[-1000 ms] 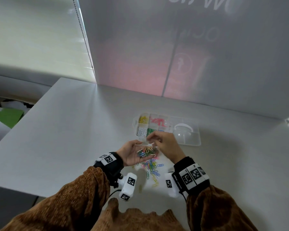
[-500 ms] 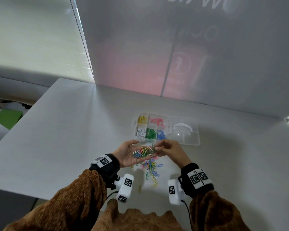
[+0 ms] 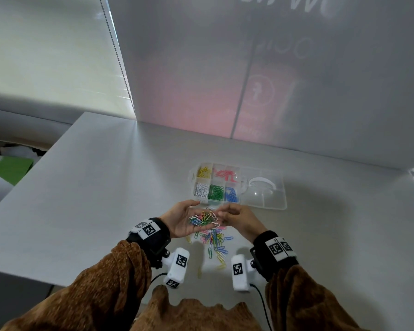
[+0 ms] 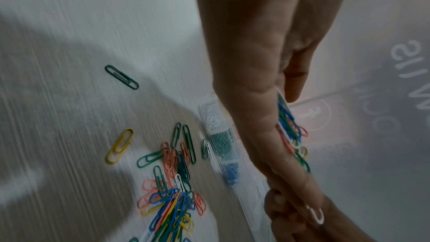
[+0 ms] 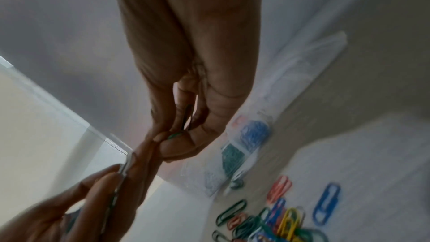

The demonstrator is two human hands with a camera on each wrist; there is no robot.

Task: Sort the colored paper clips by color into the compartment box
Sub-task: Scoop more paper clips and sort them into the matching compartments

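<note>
My left hand is held palm up above the table and carries a small heap of mixed paper clips on fairly straight fingers. In the left wrist view the palm is seen edge-on, with clips lying on it. My right hand reaches to that heap from the right. Its thumb and forefinger pinch a green clip. The clear compartment box lies just beyond the hands, holding yellow, pink, white, green and blue clips in separate cells.
A loose pile of mixed clips lies on the grey table under the hands, with strays toward me. The box's open lid lies flat to its right. A wall stands close behind, and the table edge drops off at the left.
My right hand has come back from over the box's near compartments to the left palm and pinched a clip there. The left hand has stayed with its heap.
</note>
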